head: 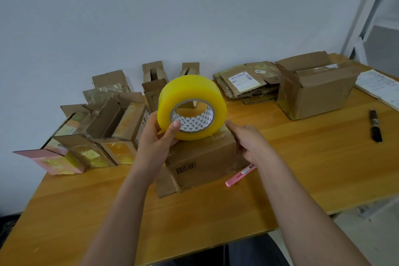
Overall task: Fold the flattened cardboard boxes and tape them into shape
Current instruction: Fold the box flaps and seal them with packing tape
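**Tape roll held over a folded box, mid-table**

Left hand (158, 136) holds a large roll of yellow translucent packing tape (192, 107) up off the table. Thumb curls through the printed cardboard core, fingers wrap behind the outer rim; a firm hold. Roll is tilted, open core facing the camera.

Right hand (248, 140) rests on the top right edge of a small brown cardboard box with a barcode on its near face (203, 164). Fingers loosely bent over the edge, touching the cardboard; nothing gripped that I can make out. The roll's lower rim sits just above, possibly touching, the box top. Cannot tell which.

Box stands folded into shape at the middle of the wooden tabletop (302, 170), one loose flap lying flat on the table at its near left corner. Shiny tape is visible along its right side.

A pink utility knife (239, 176) lies on the table just right of the box, partly under the right forearm.

Left of centre: a cluster of taped small cartons (95, 136), several with open flaps, one pink. Back right: a stack of flattened cardboard boxes (248, 84), one carrying a white shipping label. Beside the stack, a larger open brown carton (317, 90). Far right: a black marker pen (375, 125) and a sheaf of white papers (380, 86) at the table edge.
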Motion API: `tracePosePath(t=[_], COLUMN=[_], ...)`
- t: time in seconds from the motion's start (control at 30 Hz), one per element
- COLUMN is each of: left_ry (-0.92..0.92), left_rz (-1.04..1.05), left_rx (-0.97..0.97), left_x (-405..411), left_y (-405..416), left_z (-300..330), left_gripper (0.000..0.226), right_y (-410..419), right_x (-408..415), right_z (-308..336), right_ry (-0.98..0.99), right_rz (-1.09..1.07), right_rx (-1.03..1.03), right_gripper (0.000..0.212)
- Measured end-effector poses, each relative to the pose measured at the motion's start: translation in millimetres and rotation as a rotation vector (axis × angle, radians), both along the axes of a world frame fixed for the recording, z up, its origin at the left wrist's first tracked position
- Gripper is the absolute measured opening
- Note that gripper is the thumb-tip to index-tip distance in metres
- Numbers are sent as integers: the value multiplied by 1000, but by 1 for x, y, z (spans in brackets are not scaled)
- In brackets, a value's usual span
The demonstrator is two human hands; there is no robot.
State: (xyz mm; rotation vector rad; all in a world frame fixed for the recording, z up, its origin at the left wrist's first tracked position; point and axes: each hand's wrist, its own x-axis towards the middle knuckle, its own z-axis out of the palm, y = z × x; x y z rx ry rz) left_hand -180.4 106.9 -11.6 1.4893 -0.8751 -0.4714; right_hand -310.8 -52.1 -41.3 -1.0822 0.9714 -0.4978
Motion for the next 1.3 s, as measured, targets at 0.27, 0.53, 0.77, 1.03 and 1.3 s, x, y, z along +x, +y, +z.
tracePosePath(t=[0.27, 0.53, 0.77, 1.03, 1.3], left_ry=[-55, -144, -256, -126, -7], left_rz=[58, 100, 152, 72, 113], left_rx=[60, 112, 115, -33, -167], left_x=[2, 3, -5, -11, -6], left_y=[1, 2, -3, 2, 14], left_z=[-1, -2, -8, -12, -17], left_gripper=[43, 50, 41, 36, 52], right_y=[-4, 35, 48, 36, 25], right_x=[-4, -16, -26, -35, -31], right_z=[-8, -6, -30, -32, -23], right_ry=[151, -273, -293, -147, -117], right_rz=[5, -162, 79, 224, 252], right_rx=[-224, -536, -543, -747, -782], right_gripper=[37, 29, 44, 62, 49])
